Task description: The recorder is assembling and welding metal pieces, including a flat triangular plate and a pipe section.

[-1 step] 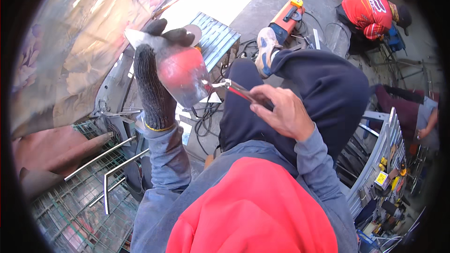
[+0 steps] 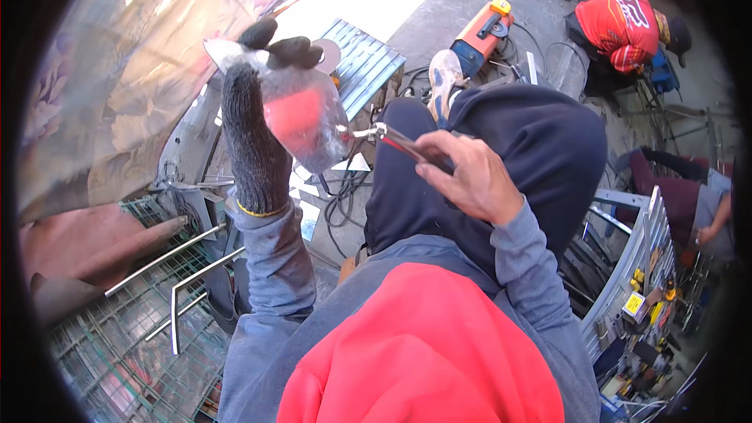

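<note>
Head view, read left to right. At about ten o'clock I saw my left hand (image 2: pixel 254 137), in a dark knitted glove with a yellow cuff band, raised upright. Its fingers (image 2: pixel 291 50) were curled shut over the top edge of a clear plastic bag (image 2: pixel 307 121), which hung below them against the palm side of the glove. A red mass sat inside the bag, in its middle; I could not tell what it was.

Just right of centre, at about two o'clock from the bag, my bare right hand (image 2: pixel 468 176) was closed around the dark red handles of a pair of pliers (image 2: pixel 395 139). The metal tip of the pliers pointed toward nine o'clock and touched the right edge of the bag; whether it gripped the plastic I could not tell.

Packages and labels: a corrugated grey-blue sheet (image 2: pixel 364 61) lay at twelve o'clock, just behind the bag. An orange boxy power tool with a yellow cap (image 2: pixel 482 31) lay on the floor at one o'clock. Small yellow tags (image 2: pixel 633 303) hung on a grey metal rack (image 2: pixel 638 262) at four o'clock.
</note>
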Motion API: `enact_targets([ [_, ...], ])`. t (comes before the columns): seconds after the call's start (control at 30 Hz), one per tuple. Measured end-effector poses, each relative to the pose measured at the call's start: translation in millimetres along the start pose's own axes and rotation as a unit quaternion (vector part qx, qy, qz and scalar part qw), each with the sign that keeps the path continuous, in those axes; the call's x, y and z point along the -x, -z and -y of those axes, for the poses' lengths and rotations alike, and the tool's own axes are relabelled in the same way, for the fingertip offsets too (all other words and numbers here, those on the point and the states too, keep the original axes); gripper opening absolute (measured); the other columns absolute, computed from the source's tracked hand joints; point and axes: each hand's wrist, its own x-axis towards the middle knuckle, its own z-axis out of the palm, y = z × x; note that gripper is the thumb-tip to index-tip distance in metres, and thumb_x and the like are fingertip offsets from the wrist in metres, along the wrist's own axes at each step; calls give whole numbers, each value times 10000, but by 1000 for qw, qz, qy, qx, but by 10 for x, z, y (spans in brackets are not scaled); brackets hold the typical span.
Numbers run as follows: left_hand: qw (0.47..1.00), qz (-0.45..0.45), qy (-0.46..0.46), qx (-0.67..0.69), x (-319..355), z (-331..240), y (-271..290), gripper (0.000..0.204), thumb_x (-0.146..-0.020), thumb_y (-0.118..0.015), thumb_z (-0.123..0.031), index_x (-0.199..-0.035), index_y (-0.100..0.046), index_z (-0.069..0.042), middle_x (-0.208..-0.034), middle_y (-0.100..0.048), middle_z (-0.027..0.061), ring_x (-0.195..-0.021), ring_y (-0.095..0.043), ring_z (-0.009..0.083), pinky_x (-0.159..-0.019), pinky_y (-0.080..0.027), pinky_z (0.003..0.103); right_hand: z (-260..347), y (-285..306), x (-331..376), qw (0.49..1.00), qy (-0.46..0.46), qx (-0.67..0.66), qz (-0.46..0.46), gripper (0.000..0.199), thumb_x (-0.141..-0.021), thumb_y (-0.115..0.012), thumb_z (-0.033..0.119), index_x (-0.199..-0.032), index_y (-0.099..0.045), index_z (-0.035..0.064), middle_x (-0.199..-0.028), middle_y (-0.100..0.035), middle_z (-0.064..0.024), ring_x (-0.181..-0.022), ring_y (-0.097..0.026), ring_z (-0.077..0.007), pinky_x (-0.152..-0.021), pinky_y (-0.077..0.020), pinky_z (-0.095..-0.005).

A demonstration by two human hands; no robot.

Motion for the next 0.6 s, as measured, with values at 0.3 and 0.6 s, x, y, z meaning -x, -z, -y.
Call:
enact_targets([
  [0.3, 936, 55, -87, -336, -513, 130, -211, 692, -854, -841, -363, -1396, -540, -56, -1331, -592, 142, -1237, -601, 238, -975, -526, 382, -770, -302, -1454, 993, 11, -42, 106, 308, -882, -756, 151, -1163, -694, 40, -980, -716, -119, -872, -715, -236, -792, -564, -361],
  [0.6, 916, 130, 29, -379, -957, 745, -83, 642, -872, -755, -175, -1426, -491, 14, -1425, -547, 137, -1341, -509, 229, -1100, -435, 372, -1637, -608, -2296, 987, 48, -35, 149, 292, -903, -761, 218, -1148, -715, 65, -1015, -747, -128, -948, -748, -245, -824, -585, -371],
])
